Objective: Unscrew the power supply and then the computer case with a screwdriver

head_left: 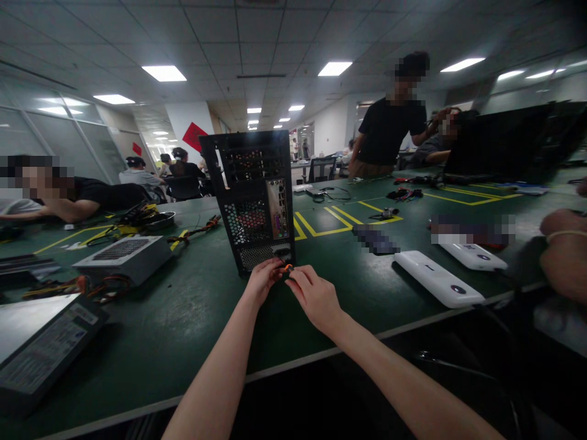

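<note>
A black computer case stands upright on the green table, its rear panel with vents and ports facing me. My right hand is closed, its fingers pinching a small orange-and-black object just in front of the case's lower edge. My left hand is closed beside it, fingertips together at the bottom of the rear panel. What the left fingers hold, if anything, is too small to tell. The far end of the orange-and-black object is hidden by my fingers.
Power supply units with cables lie on the left of the green table. White devices and a phone lie to the right. A co-worker stands across the table; another person's hand is at the right edge.
</note>
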Action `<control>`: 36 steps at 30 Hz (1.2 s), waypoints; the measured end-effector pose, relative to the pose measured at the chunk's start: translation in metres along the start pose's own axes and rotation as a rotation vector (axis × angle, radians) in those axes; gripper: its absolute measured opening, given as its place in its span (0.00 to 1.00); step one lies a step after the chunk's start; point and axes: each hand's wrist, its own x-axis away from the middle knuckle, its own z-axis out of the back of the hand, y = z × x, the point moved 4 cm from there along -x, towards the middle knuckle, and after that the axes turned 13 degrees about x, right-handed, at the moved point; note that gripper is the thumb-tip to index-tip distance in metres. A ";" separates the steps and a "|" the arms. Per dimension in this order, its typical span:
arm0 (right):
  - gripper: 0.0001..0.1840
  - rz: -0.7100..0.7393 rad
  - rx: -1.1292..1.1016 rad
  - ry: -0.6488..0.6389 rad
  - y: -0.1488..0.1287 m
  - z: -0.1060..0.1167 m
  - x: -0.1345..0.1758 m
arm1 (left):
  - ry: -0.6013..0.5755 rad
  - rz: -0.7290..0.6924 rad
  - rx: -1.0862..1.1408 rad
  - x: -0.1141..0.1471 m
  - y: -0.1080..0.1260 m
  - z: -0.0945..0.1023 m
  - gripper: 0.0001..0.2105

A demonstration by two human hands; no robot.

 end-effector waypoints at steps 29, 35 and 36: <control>0.11 0.101 0.019 -0.011 -0.008 0.000 0.001 | -0.038 -0.021 0.003 0.003 0.002 -0.002 0.07; 0.07 0.205 0.065 -0.078 -0.014 0.003 -0.001 | -0.024 -0.022 0.019 0.003 0.002 -0.002 0.07; 0.08 0.217 0.078 -0.081 -0.015 0.004 -0.001 | -0.028 -0.027 0.020 0.003 0.002 -0.002 0.06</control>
